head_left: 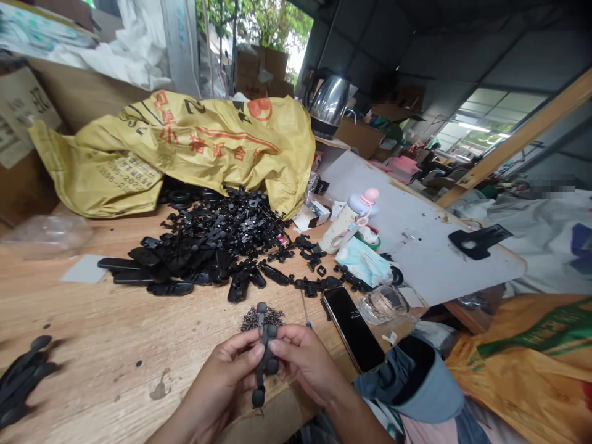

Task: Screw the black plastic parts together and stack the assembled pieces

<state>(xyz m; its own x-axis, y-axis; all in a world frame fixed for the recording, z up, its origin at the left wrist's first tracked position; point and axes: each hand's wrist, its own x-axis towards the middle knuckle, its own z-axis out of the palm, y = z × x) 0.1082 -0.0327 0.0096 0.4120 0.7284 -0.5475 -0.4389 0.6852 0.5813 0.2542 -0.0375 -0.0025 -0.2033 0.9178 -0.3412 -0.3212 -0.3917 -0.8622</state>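
Observation:
Near the table's front edge, my left hand (235, 364) and my right hand (303, 357) hold a black plastic part (264, 351) between thumbs and fingers. The part is long and narrow, with rounded knobs at both ends and more on its right side. Its exact kind I cannot make out. Just behind it lies a small heap of dark screws (252, 317), partly covered by the part. A thin tool with a blue end (308, 322) rests to the right of the heap. Farther back spreads a large pile of black plastic parts (226, 225).
A yellow sack (208, 142) lies behind the pile. To the right are a smartphone (354, 330), a clear plastic cup (382, 303), a tissue pack (363, 262) and a bottle (340, 228). More black parts (28, 382) sit at far left. A kettle (330, 102) stands behind.

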